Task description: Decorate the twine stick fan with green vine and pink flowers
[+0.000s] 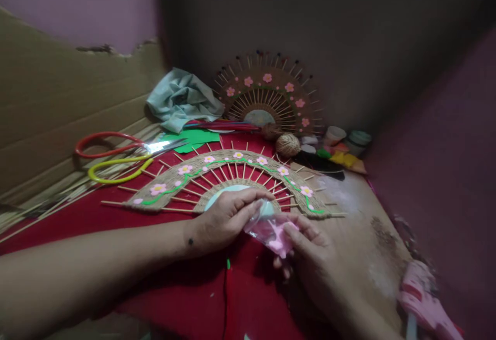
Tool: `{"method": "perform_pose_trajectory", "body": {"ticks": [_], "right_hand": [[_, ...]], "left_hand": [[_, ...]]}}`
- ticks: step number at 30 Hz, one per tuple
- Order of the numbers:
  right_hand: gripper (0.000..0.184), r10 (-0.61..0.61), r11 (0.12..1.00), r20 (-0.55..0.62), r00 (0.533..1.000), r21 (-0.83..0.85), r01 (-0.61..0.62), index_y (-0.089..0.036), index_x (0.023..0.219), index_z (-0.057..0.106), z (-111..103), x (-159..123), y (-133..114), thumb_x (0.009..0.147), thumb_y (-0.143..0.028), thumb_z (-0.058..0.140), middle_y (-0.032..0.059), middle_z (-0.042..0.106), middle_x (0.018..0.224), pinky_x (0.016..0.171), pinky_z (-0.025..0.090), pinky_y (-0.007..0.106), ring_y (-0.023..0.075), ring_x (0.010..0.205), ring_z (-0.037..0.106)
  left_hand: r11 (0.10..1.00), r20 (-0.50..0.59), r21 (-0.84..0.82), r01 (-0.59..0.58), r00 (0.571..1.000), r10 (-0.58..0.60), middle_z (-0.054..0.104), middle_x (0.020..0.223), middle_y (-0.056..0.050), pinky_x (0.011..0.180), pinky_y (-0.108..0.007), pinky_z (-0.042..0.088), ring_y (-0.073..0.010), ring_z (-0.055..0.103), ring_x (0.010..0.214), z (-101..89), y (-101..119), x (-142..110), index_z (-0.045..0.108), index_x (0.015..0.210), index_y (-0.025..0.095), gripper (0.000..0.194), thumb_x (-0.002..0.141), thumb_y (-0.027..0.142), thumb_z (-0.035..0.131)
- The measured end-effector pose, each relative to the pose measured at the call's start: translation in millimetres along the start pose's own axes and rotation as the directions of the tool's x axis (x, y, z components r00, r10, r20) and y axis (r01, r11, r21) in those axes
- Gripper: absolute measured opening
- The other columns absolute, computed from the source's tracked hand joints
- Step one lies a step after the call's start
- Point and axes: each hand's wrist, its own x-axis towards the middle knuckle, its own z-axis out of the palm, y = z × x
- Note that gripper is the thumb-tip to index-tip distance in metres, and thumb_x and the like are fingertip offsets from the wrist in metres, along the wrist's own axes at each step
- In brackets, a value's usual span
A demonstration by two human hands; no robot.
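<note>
Nearest the camera, the left forearm [93, 273] slants in from the lower left. It ends in the left hand [228, 218], closed, thumb against fingers, on the upper edge of a clear plastic bag [256, 230]. The bag is held above the red cloth [170, 278], before the near fan. At its right end shows a pink lump [284, 239], clay-like; whether wholly inside cannot be told. The right hand [312, 249] pinches this end between thumb and fingers. The bag should prove light, limp and slippery, the lump soft and easily dented; the film's edges offer the better hold.

Counted, left to right: one pair of scissors [157, 147]; one red rod [229, 298], green-tipped; one near fan [222, 156], woven, bearing seven yellow-centred pink flowers; one rear fan [277, 82], six large flowers visible; one pale twine ball [288, 145]; one pink glue gun [422, 296].
</note>
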Motion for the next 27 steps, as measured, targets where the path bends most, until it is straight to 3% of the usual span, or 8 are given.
{"method": "perform_pose_trajectory", "body": {"ticks": [2, 5, 8, 11, 15, 17, 20, 27], "right_hand": [[0.036, -0.002, 1.0, 0.022, 1.0, -0.01, 0.002, -0.016, 0.097, 0.062, 0, 0, -1, 0.072, -0.04, 0.072, -0.0006, 0.061, 0.052, 0.031, 0.035, 0.013, 0.0084, 0.037, 0.052], [0.034, -0.027, 0.999, 0.078, 0.997, -0.033, 0.03, -0.016, 0.098, 0.062, -1, 0, -2, 0.072, -0.036, 0.072, 0.0, 0.063, 0.056, 0.032, 0.037, 0.013, 0.0077, 0.038, 0.052], [0.031, -0.062, 0.996, 0.08, 0.995, -0.06, 0.067, -0.016, 0.095, 0.061, -1, 1, -2, 0.071, -0.031, 0.072, -0.0006, 0.063, 0.056, 0.032, 0.036, 0.014, 0.0074, 0.038, 0.051], [0.028, -0.084, 0.995, 0.018, 0.996, -0.054, 0.085, -0.018, 0.094, 0.057, -2, 3, 0, 0.072, -0.032, 0.07, -0.002, 0.062, 0.058, 0.033, 0.035, 0.014, 0.008, 0.039, 0.051], [0.021, -0.152, 0.985, 0.031, 0.988, -0.073, 0.154, -0.019, 0.087, 0.055, 1, 3, 0, 0.074, -0.029, 0.068, -0.0034, 0.061, 0.061, 0.036, 0.037, 0.015, 0.0079, 0.042, 0.051], [0.019, -0.209, 0.971, 0.083, 0.974, -0.105, 0.217, -0.019, 0.084, 0.057, 5, 0, -5, 0.074, -0.027, 0.07, -0.0022, 0.062, 0.067, 0.048, 0.044, 0.017, 0.0084, 0.053, 0.056], [0.025, -0.309, 0.937, 0.117, 0.944, -0.132, 0.323, -0.019, 0.089, 0.06, 11, -7, -15, 0.07, -0.028, 0.074, -0.0002, 0.065, 0.082, 0.07, 0.048, 0.022, 0.0118, 0.076, 0.06], [0.02, -0.287, 0.903, 0.003, 0.958, -0.333, 0.272, -0.018, 0.069, 0.064, 21, -19, -30, 0.073, -0.036, 0.071, -0.0031, 0.059, 0.056, 0.051, 0.04, 0.022, 0.0093, 0.051, 0.05]], "left_hand": [[1.0, -0.014, 0.001, 0.007, 1.0, -0.007, 0.065, 0.099, -0.006, 0.08, -0.028, 0.045, -0.016, 0.059, 0.09, 0.2, -2, 0, 0.06, 0.107, 0.016, 0.025, 0.091, 0.019, 0.04], [0.995, -0.001, -0.08, 0.064, 0.998, -0.064, 0.061, 0.079, -0.001, 0.069, -0.026, 0.045, -0.0134, 0.056, 0.072, 0.6, -3, -1, 0.056, 0.113, 0.018, 0.026, 0.092, 0.025, 0.041], [0.935, 0.041, -0.31, 0.172, 0.985, -0.168, 0.051, 0.061, 0.004, 0.054, -0.022, 0.04, -0.0098, 0.048, 0.052, 0.0, -3, 1, 0.051, 0.114, 0.018, 0.029, 0.094, 0.035, 0.04], [0.839, 0.129, -0.48, 0.254, 0.967, -0.219, 0.05, 0.06, 0.006, 0.044, -0.02, 0.034, -0.0072, 0.042, 0.043, -1.1, -5, 4, 0.047, 0.117, 0.018, 0.036, 0.092, 0.044, 0.041], [0.866, 0.189, -0.409, 0.288, 0.955, -0.229, 0.052, 0.066, 0.005, 0.042, -0.017, 0.032, -0.0048, 0.044, 0.045, -1.9, -7, 6, 0.058, 0.092, 0.016, 0.025, 0.081, 0.038, 0.063], [0.878, 0.209, -0.381, 0.289, 0.952, -0.223, 0.051, 0.063, 0.004, 0.043, -0.017, 0.031, -0.0043, 0.042, 0.045, -3.0, -5, 5, 0.059, 0.076, 0.015, 0.022, 0.081, 0.036, 0.062], [0.874, 0.279, -0.365, 0.319, 0.934, -0.225, 0.048, 0.056, 0.005, 0.043, -0.018, 0.03, -0.0052, 0.041, 0.046, -5.7, 2, 5, 0.06, 0.07, 0.014, 0.024, 0.081, 0.036, 0.061], [0.897, 0.383, -0.285, 0.338, 0.898, -0.217, 0.048, 0.053, 0.004, 0.044, -0.02, 0.027, -0.0069, 0.038, 0.046, -7.9, 11, 4, 0.065, 0.074, 0.013, 0.026, 0.083, 0.037, 0.057]]}}
